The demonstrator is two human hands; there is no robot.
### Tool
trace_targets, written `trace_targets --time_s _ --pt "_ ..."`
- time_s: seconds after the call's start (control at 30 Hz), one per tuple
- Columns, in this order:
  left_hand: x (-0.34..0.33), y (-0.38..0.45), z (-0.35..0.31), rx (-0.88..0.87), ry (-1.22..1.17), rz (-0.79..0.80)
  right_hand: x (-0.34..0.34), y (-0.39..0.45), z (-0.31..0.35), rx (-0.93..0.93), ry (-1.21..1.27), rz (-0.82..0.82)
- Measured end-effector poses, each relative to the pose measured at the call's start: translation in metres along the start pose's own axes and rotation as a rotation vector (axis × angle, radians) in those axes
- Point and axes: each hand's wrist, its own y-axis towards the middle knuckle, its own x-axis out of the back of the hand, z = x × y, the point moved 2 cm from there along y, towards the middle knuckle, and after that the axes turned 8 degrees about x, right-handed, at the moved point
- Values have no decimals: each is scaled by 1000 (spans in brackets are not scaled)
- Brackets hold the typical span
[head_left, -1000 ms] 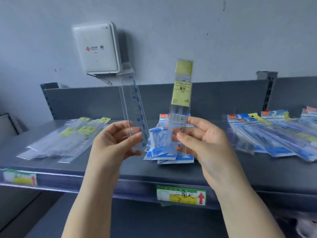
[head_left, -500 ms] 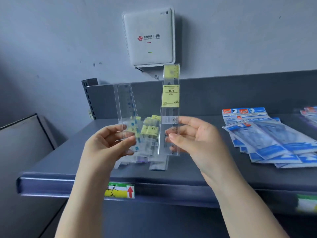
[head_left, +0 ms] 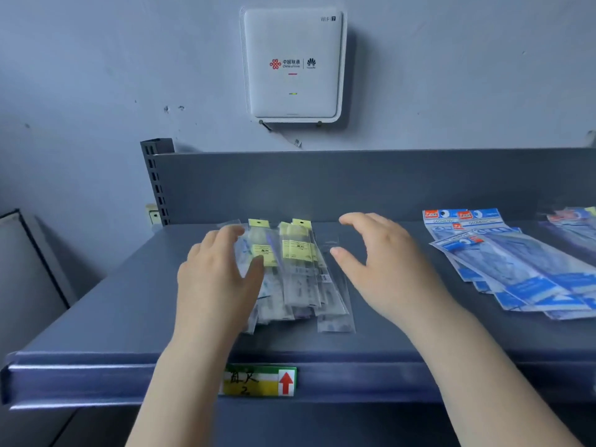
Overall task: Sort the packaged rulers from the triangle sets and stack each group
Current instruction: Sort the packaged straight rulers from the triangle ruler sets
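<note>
From where I sit watching, the change is plain: half a second ago each hand held a packaged ruler upright in front of me, and now both hands are empty and low over the shelf. My left hand (head_left: pixel 222 279) lies spread across the left edge of the ruler stack (head_left: pixel 296 272), fingers relaxed on the clear sleeves, pinching nothing. The two rulers seem to have joined that loose, fanned pile of yellow-labelled packs, so I judge this pair sorted, though the stack wants squaring. My right hand (head_left: pixel 383 269) hovers just beside the pile's right side, fingers arched and apart, holding nothing. Further right, well apart, the blue triangle sets (head_left: pixel 516 266) lie overlapped in their own heap. Everything rests on a grey metal shelf (head_left: pixel 96 321) with a price tag (head_left: pixel 258 380) on its front lip; above, a white router (head_left: pixel 293 64) hangs on the grey wall.
</note>
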Motion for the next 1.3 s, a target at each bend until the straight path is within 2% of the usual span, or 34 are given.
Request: trace_targets --time_s 0.1,0.2,0.4,0.47,0.57,0.7,0.83,0.93,1.03,1.3 --pt "-10 -3 -23 -151 165 39 9 -7 -12 52 -245 91" --pt "-23 -9 -47 -276 252 91 24 -15 -31 39 -377 144" --pt "-56 -29 -114 -485 320 103 62 -39 -88 0 -485 88" --pt "-66 -36 -132 -528 316 101 77 -45 -104 -9 -486 51" --pt "-90 -51 -175 -603 304 103 103 -64 -152 -39 -470 96" --pt "-121 -72 -234 -683 308 163 142 -86 -214 -99 -452 77" --pt "-148 -95 -293 -692 318 268 174 -102 -273 -158 -411 76" --pt "-173 -115 -336 -742 303 279 194 -114 -320 -203 -404 97" --pt "-209 -125 -367 -787 347 371 217 -124 -363 -234 -359 117" --pt "-287 -136 -450 -796 394 533 255 -124 -452 -244 -323 340"
